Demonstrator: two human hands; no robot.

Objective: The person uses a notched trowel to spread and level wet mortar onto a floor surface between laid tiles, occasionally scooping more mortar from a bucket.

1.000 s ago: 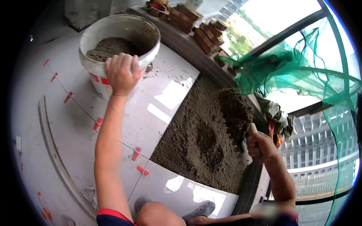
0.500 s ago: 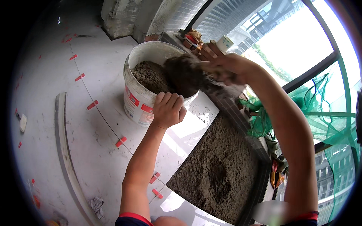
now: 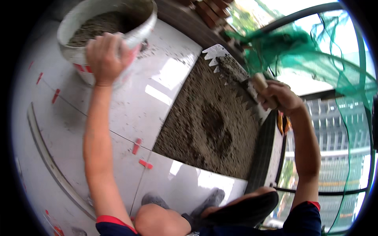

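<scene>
My left hand (image 3: pixel 105 59) is closed over the near rim of a white bucket (image 3: pixel 67 35), at the upper left. Grey-brown mortar (image 3: pixel 96 28) lies inside it. In my right hand (image 3: pixel 282 96) is the wooden handle of a notched trowel (image 3: pixel 215 52), its toothed metal blade held over the far right side of a mortar bed (image 3: pixel 185 118). Some mortar sits on the blade. A darker hollow shows in the middle of the bed, whose surface is otherwise rough and crumbly.
Pale tiles (image 3: pixel 157 118) with red levelling wedges (image 3: pixel 145 164) border the bed. A long metal straightedge (image 3: pixel 53 169) lies at left. Bricks (image 3: pixel 208 13) are stacked at the back; green netting (image 3: pixel 291 49) hangs by the window at right. My feet (image 3: pixel 210 200) are close to the bed's near edge.
The trowel has moved from over the bucket rightward to over the mortar bed. My view has swung right, so the bucket appears farther left. My left hand stays on its rim.
</scene>
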